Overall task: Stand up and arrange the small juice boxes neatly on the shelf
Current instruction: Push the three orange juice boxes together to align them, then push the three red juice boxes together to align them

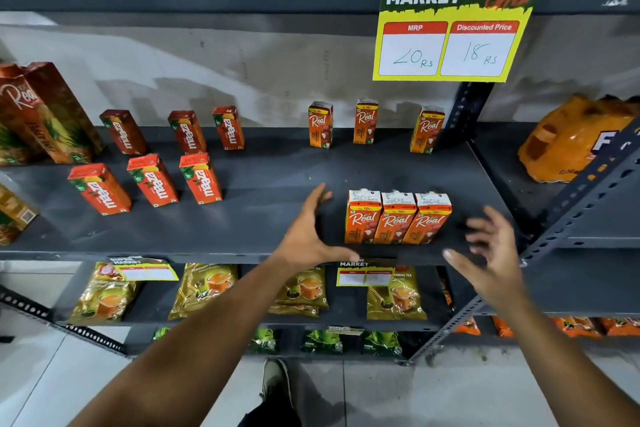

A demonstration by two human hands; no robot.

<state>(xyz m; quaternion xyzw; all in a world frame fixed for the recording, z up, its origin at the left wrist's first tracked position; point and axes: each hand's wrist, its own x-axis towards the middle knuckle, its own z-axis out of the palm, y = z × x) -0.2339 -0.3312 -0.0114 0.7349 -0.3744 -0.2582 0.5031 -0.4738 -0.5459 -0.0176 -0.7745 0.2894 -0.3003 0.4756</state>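
Three small orange Real juice boxes (398, 217), glossy cardboard bricks, stand upright and touching in a tight row at the front of the matte grey metal shelf (263, 218). Left hand (308, 232) and right hand (491, 253) flank them, both spread wide, holding nothing.

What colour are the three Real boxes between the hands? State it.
Orange with white tops, head view.

Bare dark shelf (270, 163) open through the middle, red Maaza boxes (156, 180) crowding left, three touching Real boxes (396, 217) front right, three more (365, 121) spaced along the back.
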